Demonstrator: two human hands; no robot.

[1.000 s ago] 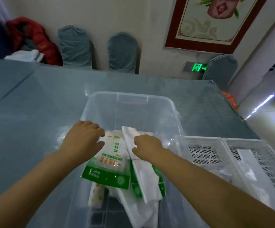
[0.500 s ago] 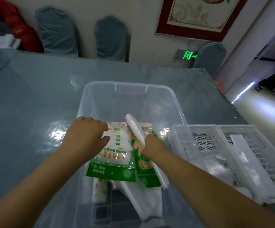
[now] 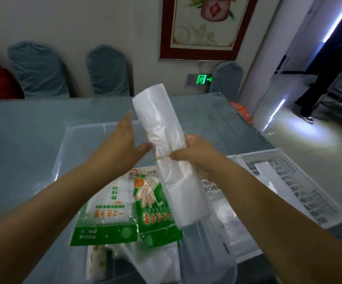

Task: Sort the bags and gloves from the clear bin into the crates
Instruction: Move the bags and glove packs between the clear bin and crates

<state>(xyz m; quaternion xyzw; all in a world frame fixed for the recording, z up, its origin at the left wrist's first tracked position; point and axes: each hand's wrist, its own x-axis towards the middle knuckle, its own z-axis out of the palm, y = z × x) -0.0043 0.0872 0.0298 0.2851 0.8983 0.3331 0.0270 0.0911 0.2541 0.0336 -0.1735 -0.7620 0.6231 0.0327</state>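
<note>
Two glove packs [image 3: 123, 210] lie in the bin [image 3: 67, 152] below my fingers. My left hand [image 3: 123, 144] is spread, fingers apart, thumb just beside the bag roll [image 3: 166, 140]. I have that roll lifted clear above the bin, tilted, with my right hand [image 3: 196, 154] clamped round its middle. Right of those fingers sit the crates [image 3: 288, 181].

white bag roll [image 3: 166, 144], green glove packs [image 3: 155, 218]
</note>
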